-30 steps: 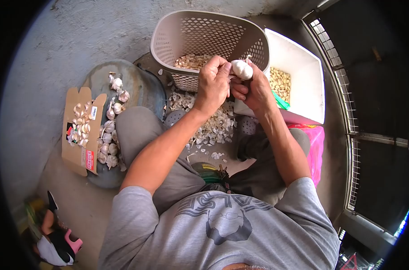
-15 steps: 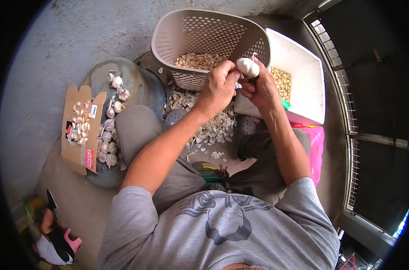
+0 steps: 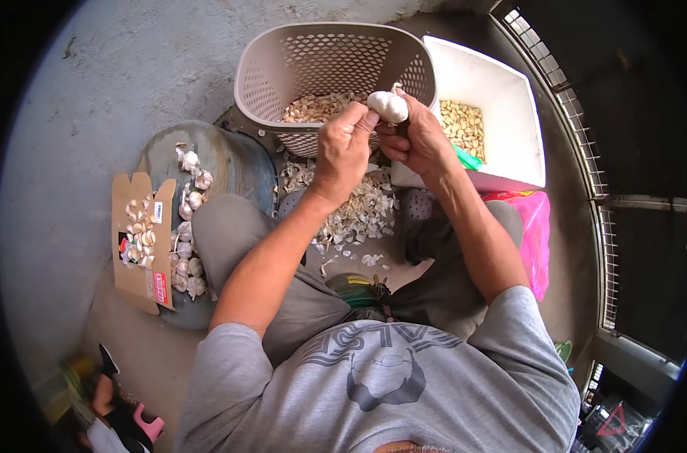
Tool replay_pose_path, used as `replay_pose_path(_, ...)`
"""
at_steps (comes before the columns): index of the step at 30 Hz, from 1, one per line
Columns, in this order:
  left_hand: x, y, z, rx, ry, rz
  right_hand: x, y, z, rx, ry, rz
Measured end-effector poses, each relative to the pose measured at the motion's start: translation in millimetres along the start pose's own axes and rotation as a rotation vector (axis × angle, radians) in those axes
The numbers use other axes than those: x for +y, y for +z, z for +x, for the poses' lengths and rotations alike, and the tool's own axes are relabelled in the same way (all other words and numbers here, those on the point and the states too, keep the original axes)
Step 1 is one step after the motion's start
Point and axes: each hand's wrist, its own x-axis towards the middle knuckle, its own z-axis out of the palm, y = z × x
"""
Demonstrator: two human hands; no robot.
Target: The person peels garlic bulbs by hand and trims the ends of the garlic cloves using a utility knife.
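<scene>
A white garlic bulb (image 3: 389, 107) with a short dry stalk is held up in front of the mesh basket. My right hand (image 3: 420, 136) is closed around its right side, thumb near the stalk. On the left, my left hand (image 3: 345, 151) pinches the bulb's lower edge between thumb and fingertips; whether it has loose skin there is too small to tell. Below both hands, a heap of papery garlic skins (image 3: 358, 211) covers the floor between my shoes. Behind the bulb, the brown mesh basket (image 3: 256, 113) contains unpeeled cloves (image 3: 317, 108).
A white foam box (image 3: 502, 83) with peeled cloves (image 3: 462, 124) and a green object (image 3: 466, 157) stands at right, above a pink bag (image 3: 536, 238). At left, several garlic bulbs (image 3: 183, 249) lie on an upturned tub (image 3: 237, 155), beside cardboard (image 3: 135, 291) bearing cloves. Another person's arm (image 3: 103, 394) shows lower left.
The view has shifted slightly. Both hands and the bulb appear farther left in it. My left fingertips now press at the bulb's edge, and the scrap of skin seen below them earlier no longer shows.
</scene>
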Motion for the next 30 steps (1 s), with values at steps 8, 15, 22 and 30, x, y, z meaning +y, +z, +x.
replay_pose_path(8,-3.8,3.9,-6.1,-0.081,-0.156,-0.227,-15.6,-17.8,6.9,0.14,-0.482,-0.575)
replay_pose_path(15,-23.2,-9.1,7.4,-0.096,-0.337,-0.512,0.8,9.4,-11.5,-0.045,-0.456,-0.924)
replay_pose_path(22,-14.9,-15.8,12.7,-0.074,-0.645,-0.661,-20.5,1.4,-14.3,0.064,-0.442,-0.97)
replay_pose_path(30,-10.9,-15.9,13.2,0.011,-0.683,-0.708,2.2,4.4,-11.2,-0.101,-0.555,-0.846)
